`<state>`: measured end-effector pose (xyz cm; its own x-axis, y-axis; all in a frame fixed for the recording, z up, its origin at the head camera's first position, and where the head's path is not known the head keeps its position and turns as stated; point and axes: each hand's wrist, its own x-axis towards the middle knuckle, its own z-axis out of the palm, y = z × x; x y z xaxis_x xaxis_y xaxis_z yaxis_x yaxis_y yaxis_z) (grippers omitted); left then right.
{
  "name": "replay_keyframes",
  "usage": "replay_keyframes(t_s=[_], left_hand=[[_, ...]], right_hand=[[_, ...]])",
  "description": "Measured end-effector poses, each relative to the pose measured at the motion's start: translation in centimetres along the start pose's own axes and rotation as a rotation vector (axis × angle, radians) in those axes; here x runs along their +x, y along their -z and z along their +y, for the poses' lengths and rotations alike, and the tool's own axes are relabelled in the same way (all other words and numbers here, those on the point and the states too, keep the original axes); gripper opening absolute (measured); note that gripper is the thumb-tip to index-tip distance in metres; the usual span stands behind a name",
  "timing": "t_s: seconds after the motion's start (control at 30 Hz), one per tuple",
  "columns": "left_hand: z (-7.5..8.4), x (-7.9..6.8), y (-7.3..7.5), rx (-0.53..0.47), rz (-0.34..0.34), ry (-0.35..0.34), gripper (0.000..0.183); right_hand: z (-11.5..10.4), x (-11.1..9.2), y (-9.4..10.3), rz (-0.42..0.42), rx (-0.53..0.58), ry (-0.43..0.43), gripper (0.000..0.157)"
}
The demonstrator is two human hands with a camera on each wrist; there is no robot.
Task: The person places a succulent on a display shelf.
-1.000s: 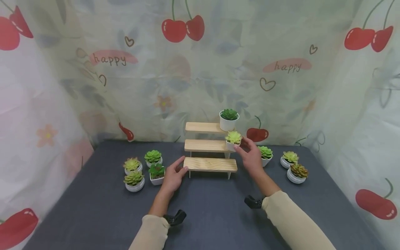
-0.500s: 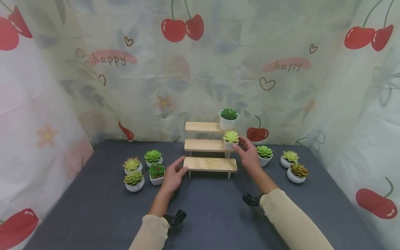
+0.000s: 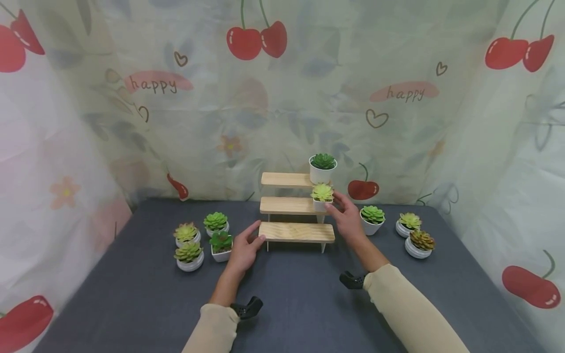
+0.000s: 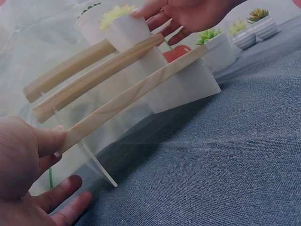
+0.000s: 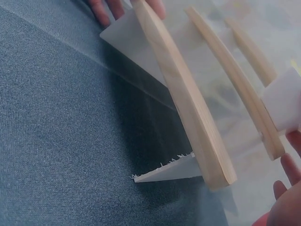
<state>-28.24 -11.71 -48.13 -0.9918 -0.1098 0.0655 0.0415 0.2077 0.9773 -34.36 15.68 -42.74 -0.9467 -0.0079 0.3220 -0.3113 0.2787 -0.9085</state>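
A three-tier wooden display stand (image 3: 296,232) with pale side supports stands at the table's back middle. My left hand (image 3: 243,251) pinches the left end of its lowest board, thumb on top, as the left wrist view shows. In my right hand (image 3: 350,224) is a yellow-green potted succulent (image 3: 322,193) in a white pot, held by the pot's right side at the right part of the middle board. In the left wrist view, this white pot (image 4: 128,32) appears at the board, with fingertips on it. A dark green potted succulent (image 3: 322,168) occupies the top board's right end.
Left of the stand, several potted succulents (image 3: 189,256) are grouped on the dark cloth-covered table (image 3: 291,304). To the right are a green succulent in a white pot (image 3: 372,220) and two in ribbed pots (image 3: 418,245). A printed curtain (image 3: 282,108) encloses the back and sides.
My right hand has shifted a little left, carrying the yellow-green succulent inward along the middle board. The left hand keeps its grip on the lowest board.
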Motion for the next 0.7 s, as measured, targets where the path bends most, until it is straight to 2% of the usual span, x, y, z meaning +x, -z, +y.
replay_keyframes(t_s=[0.4,0.7], left_hand=[[0.02,0.15,0.01,-0.006,-0.004,0.008,0.049],[-0.19,0.04,0.05,0.002,-0.007,0.003,0.049]], right_hand=[[-0.16,0.0,-0.2,-0.01,0.009,-0.007,0.051],[-0.32,0.01,-0.64,-0.008,-0.041,0.025,0.052]])
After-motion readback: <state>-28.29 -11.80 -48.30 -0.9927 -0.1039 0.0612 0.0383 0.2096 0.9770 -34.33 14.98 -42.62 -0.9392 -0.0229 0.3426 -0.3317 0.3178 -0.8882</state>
